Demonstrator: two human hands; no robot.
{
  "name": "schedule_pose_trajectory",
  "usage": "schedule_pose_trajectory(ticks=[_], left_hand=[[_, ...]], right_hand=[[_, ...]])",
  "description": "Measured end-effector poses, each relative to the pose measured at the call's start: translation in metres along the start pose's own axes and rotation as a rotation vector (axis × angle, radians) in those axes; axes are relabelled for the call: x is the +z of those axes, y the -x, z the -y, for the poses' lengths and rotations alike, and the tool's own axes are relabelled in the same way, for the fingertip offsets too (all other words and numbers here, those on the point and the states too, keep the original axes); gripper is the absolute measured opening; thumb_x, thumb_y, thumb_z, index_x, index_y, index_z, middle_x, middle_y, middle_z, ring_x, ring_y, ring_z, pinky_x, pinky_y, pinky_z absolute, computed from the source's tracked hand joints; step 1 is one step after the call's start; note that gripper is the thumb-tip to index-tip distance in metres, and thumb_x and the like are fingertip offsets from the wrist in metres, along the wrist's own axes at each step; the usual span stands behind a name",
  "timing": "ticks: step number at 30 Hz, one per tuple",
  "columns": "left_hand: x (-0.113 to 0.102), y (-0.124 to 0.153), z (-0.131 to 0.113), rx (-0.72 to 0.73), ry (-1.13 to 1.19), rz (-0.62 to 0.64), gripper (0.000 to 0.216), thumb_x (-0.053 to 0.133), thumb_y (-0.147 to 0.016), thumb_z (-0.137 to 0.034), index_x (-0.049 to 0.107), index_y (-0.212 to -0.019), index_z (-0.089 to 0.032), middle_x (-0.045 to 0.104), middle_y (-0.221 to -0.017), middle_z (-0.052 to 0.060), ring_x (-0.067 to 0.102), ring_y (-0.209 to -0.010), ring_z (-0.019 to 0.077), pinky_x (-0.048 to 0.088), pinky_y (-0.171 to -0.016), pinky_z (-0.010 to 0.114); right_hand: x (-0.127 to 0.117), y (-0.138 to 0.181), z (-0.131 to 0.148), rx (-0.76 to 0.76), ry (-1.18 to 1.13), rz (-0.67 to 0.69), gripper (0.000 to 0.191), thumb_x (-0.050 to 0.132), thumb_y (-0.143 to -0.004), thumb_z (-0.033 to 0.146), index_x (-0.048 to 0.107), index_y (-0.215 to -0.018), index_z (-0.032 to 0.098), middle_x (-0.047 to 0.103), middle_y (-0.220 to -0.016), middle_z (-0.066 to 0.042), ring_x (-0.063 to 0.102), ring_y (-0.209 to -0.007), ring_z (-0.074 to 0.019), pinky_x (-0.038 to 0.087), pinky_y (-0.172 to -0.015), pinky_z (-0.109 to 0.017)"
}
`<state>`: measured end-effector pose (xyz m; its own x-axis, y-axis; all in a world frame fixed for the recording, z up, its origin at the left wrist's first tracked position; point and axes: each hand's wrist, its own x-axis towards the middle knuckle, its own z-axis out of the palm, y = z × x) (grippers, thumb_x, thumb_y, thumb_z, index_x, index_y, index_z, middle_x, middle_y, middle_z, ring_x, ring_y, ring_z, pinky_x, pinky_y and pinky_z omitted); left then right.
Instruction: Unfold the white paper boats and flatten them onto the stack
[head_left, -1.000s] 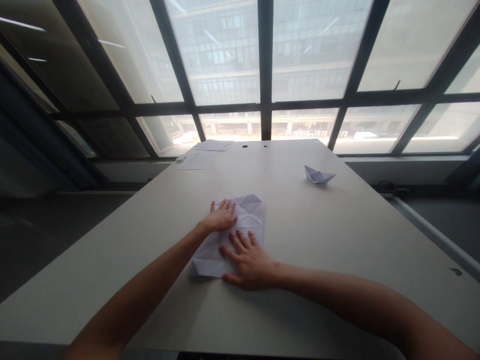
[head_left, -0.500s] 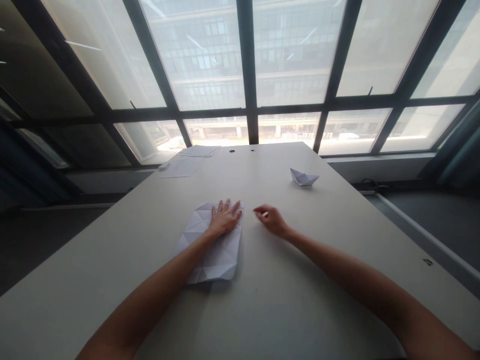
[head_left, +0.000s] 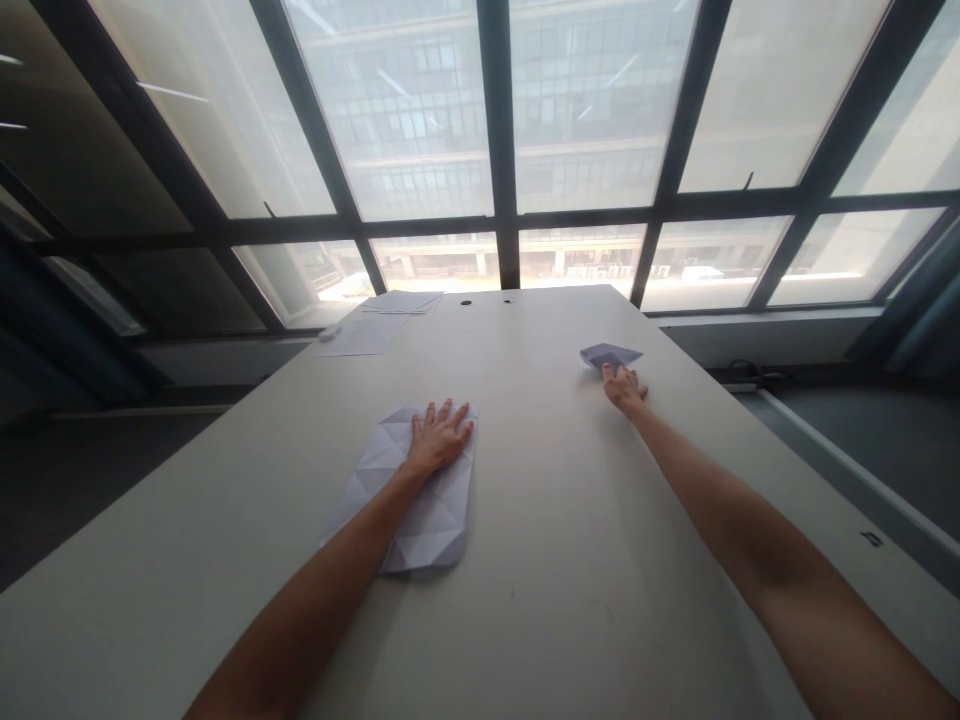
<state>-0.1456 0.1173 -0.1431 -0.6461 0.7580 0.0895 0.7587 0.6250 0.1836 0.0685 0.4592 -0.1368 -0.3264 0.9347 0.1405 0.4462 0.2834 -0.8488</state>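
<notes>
A creased sheet of white paper [head_left: 431, 535] lies on the table, marked with folds in a grid of squares and diagonals. My left hand [head_left: 440, 438] rests flat on its upper part with the fingers spread. Farther off to the right, my right hand [head_left: 624, 387] grips the near side of a folded paper boat [head_left: 611, 355] between thumb and fingers. The boat tips, its side turned toward me, and part of it is hidden behind the fingertips.
Several flat white sheets [head_left: 364, 335] lie at the table's far left, a small white object [head_left: 328, 333] beside them. The white table [head_left: 525, 500] reaches toward large windows [head_left: 577, 110]. Cable holes [head_left: 466, 303] show near its far edge.
My right hand has moved away and to the right, from beside the creased sheet to the paper boat, and taken hold of it. The boat has tilted. My left hand stays on the sheet.
</notes>
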Motion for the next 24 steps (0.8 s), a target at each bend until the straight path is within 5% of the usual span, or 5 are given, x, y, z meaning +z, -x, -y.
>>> schedule_pose_trajectory(ticks=[8,12,15,19,24], left_hand=[[-0.025,0.004,-0.026,0.184,0.431,-0.424,0.057,0.041,-0.097,-0.044,0.045,-0.145,-0.015,0.044,-0.149,0.016,0.031,-0.144,0.0287,0.02,-0.12,0.051],[-0.035,0.019,-0.056,0.221,1.013,-0.108,0.065,0.052,-0.091,-0.056,0.048,-0.143,-0.016,0.055,-0.139,0.016,0.055,-0.124,0.0279,0.045,-0.102,0.04],[-0.033,0.029,-0.069,0.241,1.18,0.149,0.059,0.061,-0.087,-0.053,0.06,-0.132,-0.016,0.068,-0.12,0.012,0.066,-0.097,0.0249,0.051,-0.08,0.031],[-0.027,0.034,-0.074,0.274,1.1,0.052,0.038,0.056,-0.089,-0.042,0.075,-0.099,-0.011,0.072,-0.085,0.006,0.063,-0.075,0.0198,0.046,-0.068,0.027],[-0.029,0.043,-0.089,0.421,0.924,-0.058,0.031,0.054,-0.088,-0.029,0.075,-0.109,-0.019,0.073,-0.097,0.005,0.063,-0.091,0.0201,0.046,-0.082,0.027]], right_hand=[[0.02,0.069,0.032,-0.458,-0.295,0.086,0.049,0.039,-0.093,0.046,0.073,-0.097,0.011,0.067,-0.117,-0.018,0.062,-0.108,-0.0268,0.044,-0.098,-0.04],[0.03,0.133,0.065,-0.522,-0.397,0.295,0.038,0.047,-0.093,0.042,0.075,-0.091,0.016,0.072,-0.102,-0.012,0.066,-0.093,-0.024,0.052,-0.083,-0.037],[0.034,0.167,0.074,-0.511,-0.467,0.402,0.033,0.052,-0.092,0.04,0.075,-0.093,0.017,0.072,-0.1,-0.011,0.067,-0.086,-0.0222,0.055,-0.071,-0.033],[0.035,0.181,0.067,-0.489,-0.447,0.393,0.03,0.06,-0.089,0.042,0.076,-0.092,0.017,0.07,-0.099,-0.011,0.066,-0.082,-0.0212,0.055,-0.066,-0.031],[0.033,0.181,0.057,-0.503,-0.409,0.43,0.03,0.069,-0.082,0.048,0.078,-0.087,0.019,0.068,-0.096,-0.011,0.064,-0.09,-0.0228,0.054,-0.072,-0.032]])
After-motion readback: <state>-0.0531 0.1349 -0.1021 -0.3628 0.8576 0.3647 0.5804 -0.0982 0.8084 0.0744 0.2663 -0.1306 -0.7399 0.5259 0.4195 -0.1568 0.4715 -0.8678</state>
